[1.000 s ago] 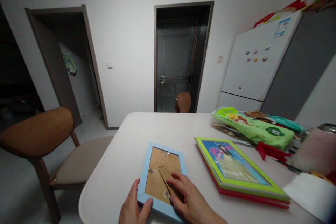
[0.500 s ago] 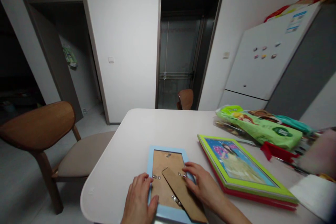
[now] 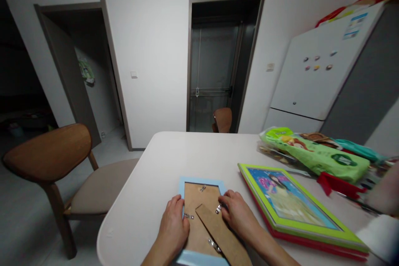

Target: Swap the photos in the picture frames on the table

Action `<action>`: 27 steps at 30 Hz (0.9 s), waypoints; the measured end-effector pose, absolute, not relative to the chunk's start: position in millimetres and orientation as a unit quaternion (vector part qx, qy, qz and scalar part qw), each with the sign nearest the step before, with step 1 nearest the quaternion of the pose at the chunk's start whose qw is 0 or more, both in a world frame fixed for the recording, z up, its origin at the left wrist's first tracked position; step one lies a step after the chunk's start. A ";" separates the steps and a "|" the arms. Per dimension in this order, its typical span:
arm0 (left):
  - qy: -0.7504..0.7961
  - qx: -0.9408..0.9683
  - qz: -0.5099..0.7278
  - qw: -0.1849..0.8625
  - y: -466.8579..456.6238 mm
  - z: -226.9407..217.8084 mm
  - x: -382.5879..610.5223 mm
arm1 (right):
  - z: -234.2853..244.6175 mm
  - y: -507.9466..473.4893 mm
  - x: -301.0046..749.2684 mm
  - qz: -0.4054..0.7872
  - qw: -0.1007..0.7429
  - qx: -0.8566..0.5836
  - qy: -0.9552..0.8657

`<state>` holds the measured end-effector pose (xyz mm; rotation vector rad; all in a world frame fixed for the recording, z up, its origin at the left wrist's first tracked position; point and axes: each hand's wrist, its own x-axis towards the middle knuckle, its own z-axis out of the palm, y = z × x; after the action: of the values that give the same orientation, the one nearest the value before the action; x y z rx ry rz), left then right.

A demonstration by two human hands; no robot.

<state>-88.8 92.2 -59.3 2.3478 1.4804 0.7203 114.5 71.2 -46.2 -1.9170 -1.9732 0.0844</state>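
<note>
Blue frame (image 3: pixel 202 183) face down, brown backing (stand raised), metal clips

I can read no text anywhere. The green snack bag (image 3: pixel 314 156) carries a round dark logo, the refrigerator (image 3: pixel 321 75) a blue-and-white sticker near its top, and the green picture frame (image 3: pixel 299 203) pink lettering, all too blurred to make out.

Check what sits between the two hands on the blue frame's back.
In the head view, between the left hand and right hand lie the brown fibreboard backing of the light-blue picture frame and its raised cardboard stand leg.
</note>
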 end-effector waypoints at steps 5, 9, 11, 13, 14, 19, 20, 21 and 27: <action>0.518 0.809 0.248 0.129 100.9 -53.2 -82.1 | -54.5 78.2 110.5 0.017 0.212 -0.690 -0.691; 0.520 0.807 0.248 0.132 99.6 -52.9 -82.2 | -51.3 72.6 109.5 0.018 0.222 -0.694 -0.685; 0.515 0.809 0.248 0.141 94.7 -55.9 -85.9 | -46.1 61.2 108.2 0.028 0.226 -0.684 -0.693; 0.508 0.809 0.251 0.159 89.1 -61.6 -90.5 | -41.8 46.5 103.5 0.060 0.224 -0.663 -0.712; 0.505 0.807 0.256 0.170 86.9 -65.1 -92.5 | -40.5 39.6 99.8 0.080 0.217 -0.653 -0.721; 0.492 0.788 0.306 0.206 84.3 -80.6 -98.3 | -38.6 24.9 83.0 0.143 0.207 -0.658 -0.710; 0.490 0.785 0.314 0.212 84.5 -81.1 -98.4 | -36.4 25.3 81.9 0.152 0.216 -0.658 -0.705; 0.489 0.780 0.321 0.221 84.3 -80.1 -98.1 | -32.9 25.8 81.6 0.159 0.223 -0.657 -0.702; 0.470 0.643 0.452 0.402 80.4 -45.5 -89.6 | 2.3 21.6 76.0 0.144 0.257 -0.640 -0.709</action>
<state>-89.6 80.4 -45.5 1.6260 1.1873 1.1424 76.0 21.6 2.3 -1.7376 -1.9244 0.3906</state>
